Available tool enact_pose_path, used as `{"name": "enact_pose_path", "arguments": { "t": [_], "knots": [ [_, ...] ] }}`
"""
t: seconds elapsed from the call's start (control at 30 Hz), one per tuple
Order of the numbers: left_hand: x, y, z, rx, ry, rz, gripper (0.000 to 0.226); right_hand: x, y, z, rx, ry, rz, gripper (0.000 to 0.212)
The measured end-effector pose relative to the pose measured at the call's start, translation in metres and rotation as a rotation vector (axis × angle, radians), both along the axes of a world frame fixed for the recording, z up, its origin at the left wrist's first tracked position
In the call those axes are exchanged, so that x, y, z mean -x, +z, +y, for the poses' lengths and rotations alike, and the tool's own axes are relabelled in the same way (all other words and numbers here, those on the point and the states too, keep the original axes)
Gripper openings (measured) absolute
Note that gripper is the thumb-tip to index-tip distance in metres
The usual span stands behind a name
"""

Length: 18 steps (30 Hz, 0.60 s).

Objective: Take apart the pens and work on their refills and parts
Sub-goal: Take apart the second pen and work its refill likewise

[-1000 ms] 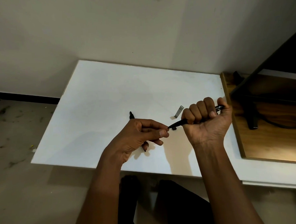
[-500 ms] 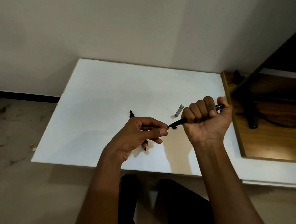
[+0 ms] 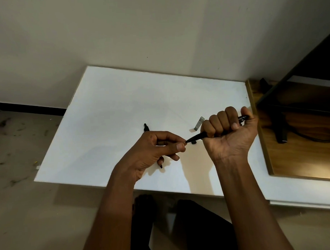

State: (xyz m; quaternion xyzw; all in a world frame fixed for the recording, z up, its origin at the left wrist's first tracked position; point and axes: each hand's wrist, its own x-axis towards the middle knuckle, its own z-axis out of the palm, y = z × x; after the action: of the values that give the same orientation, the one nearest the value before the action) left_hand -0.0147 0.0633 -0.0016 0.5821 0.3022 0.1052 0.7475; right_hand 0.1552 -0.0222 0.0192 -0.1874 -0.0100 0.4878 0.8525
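Nothing moved | right hand (image 3: pixel 228 134) grips pen (image 3: pixel 197 137) (fist) | left hand (image 3: pixel 154 151) pinches tip (image 3: pixel 187 141)

White table (image 3: pixel 122 100) — black pen (image 3: pixel 146 127), grey cap (image 3: pixel 199 124)

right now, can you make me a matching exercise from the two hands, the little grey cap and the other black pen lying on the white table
Things:
1. right hand
2. left hand
3. small grey plastic cap
4. second black pen

States:
a. lies on the white table, partly hidden under a hand
b. fist curled round the held black pen
c. pinches that pen's tip
d. lies on the table in full view

Pairs: 1-b, 2-c, 3-d, 4-a
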Motion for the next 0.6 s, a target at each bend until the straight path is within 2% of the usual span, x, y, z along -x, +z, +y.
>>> {"name": "enact_pose_path", "arguments": {
  "t": [0.6],
  "knots": [
    [-0.0001,0.0007,-0.0003,0.001,0.008,-0.003,0.026,0.0010,0.0015,-0.0002,0.006,-0.007,0.026,0.060]
  ]
}}
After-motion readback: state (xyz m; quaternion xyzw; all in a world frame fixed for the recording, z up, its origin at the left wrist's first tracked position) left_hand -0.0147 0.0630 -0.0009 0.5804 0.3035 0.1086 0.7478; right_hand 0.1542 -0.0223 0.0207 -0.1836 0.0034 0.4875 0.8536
